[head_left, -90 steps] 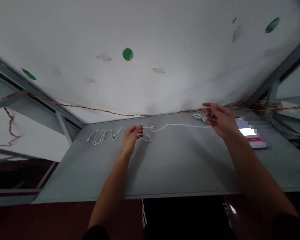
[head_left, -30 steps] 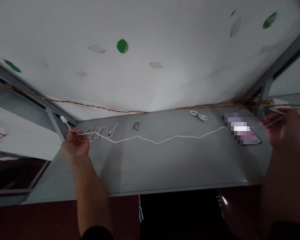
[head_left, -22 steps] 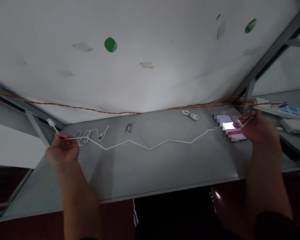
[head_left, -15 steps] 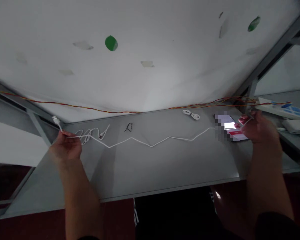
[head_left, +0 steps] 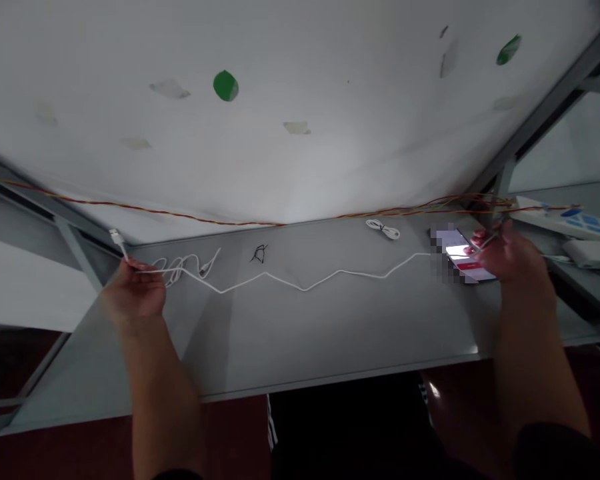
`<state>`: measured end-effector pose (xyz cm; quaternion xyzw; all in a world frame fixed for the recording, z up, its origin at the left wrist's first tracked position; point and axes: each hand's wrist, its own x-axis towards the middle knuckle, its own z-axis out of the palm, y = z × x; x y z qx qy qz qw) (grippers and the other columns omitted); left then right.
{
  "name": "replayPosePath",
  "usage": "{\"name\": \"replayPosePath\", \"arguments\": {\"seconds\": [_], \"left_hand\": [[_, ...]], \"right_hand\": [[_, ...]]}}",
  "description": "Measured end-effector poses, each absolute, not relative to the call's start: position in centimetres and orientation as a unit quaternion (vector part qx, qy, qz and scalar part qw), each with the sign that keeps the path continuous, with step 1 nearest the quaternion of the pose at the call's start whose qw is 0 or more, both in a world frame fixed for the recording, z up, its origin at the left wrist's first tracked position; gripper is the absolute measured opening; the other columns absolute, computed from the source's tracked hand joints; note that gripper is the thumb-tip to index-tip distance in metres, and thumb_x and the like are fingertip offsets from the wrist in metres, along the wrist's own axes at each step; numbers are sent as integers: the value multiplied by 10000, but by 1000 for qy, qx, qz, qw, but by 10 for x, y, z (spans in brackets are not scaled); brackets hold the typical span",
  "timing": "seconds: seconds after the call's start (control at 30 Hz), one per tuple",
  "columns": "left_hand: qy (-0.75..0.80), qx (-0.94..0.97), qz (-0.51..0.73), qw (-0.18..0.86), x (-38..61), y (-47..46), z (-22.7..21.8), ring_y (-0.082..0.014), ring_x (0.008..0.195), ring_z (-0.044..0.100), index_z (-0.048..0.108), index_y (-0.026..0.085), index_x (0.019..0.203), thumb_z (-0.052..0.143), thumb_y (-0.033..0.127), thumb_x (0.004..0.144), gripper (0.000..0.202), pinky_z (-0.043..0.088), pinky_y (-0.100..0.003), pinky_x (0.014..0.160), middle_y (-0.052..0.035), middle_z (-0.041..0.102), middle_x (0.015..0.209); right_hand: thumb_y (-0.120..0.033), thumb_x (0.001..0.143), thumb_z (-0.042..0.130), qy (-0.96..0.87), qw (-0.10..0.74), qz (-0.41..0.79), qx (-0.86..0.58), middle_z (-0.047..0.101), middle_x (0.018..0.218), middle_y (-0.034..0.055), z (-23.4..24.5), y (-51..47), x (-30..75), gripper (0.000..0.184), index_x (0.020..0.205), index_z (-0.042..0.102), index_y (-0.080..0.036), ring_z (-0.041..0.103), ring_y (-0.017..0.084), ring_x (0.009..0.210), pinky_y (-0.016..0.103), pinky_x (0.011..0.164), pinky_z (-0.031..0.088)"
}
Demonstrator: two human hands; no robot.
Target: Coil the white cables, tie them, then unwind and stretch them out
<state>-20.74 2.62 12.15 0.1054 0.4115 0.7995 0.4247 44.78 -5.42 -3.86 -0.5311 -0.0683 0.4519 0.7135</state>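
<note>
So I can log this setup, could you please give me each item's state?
White charging cable: stretched out, zigzagging
Left hand: pinching that cable near its plug
Right hand: holding that cable's other end
Smartphone: flat, screen lit
Second white cable: loosely looped
Small white cable: bundled

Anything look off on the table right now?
Two things stand out. A small black wire twist lies by itself on the grey table, apart from the white cables. The white cable running between the left hand and right hand zigzags in sharp bends instead of lying straight.
</note>
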Motion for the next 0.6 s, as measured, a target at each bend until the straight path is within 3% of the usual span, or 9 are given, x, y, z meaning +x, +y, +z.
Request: {"name": "replayPosePath", "arguments": {"seconds": [0.1,0.23,0.47,0.6], "left_hand": [[402,116,798,435,-207,26,120,-23,567,623,615,53,845,298,59,1064,385,465,-120,520,8,652,662],[409,135,794,430,-203,27,119,-24,554,609,612,72,863,362,32,1031,303,503,-117,532,22,646,650],[409,194,767,454,-193,25,118,-39,606,630,618,78,915,363,37,1022,279,534,-137,629,13,646,669],[408,194,763,461,-193,25,117,-39,600,627,616,72,912,356,57,1034,288,536,-136,618,14,645,663]], "right_hand": [[-373,1056,375,-112,704,436,-548,481,693,32,-42,-53,453,455,638,456,-210,442,169,671,405,676,301],[-425,1041,401,-152,715,410,-545,455,703,24,-46,-54,464,455,639,433,-215,435,169,676,437,709,314],[-407,980,562,-109,733,447,-501,512,724,32,-48,-53,464,366,670,511,-218,448,180,698,422,719,306],[-414,1013,502,-60,709,454,-536,520,691,26,-43,-53,455,387,681,503,-215,452,183,691,394,707,293]]}}
